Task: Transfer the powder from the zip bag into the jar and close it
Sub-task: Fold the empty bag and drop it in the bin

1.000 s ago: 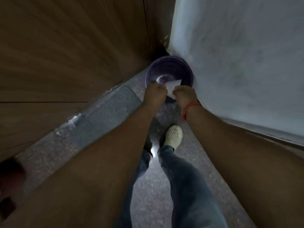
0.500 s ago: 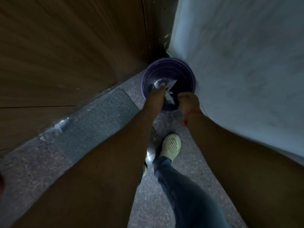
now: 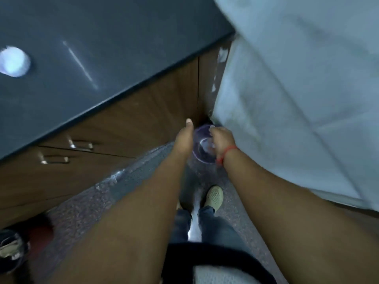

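Purple bin [image 3: 203, 149] sits mid-frame, round and ribbed, wedged between wood cabinet [image 3: 127, 119] and pale wall [image 3: 287, 99]; my left hand [image 3: 184, 136] hovers fingers extended, right hand [image 3: 220, 140] loosely curled, grip unclear; speckled floor [image 3: 231, 181] free below.

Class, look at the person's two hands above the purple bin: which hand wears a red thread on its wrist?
The right hand has the red thread around its wrist; the left hand, with its thumb raised, has a bare wrist. Both are over the purple bin.

dark countertop [image 3: 123, 48], wooden drawers [image 3: 98, 140], purple bin [image 3: 202, 148]
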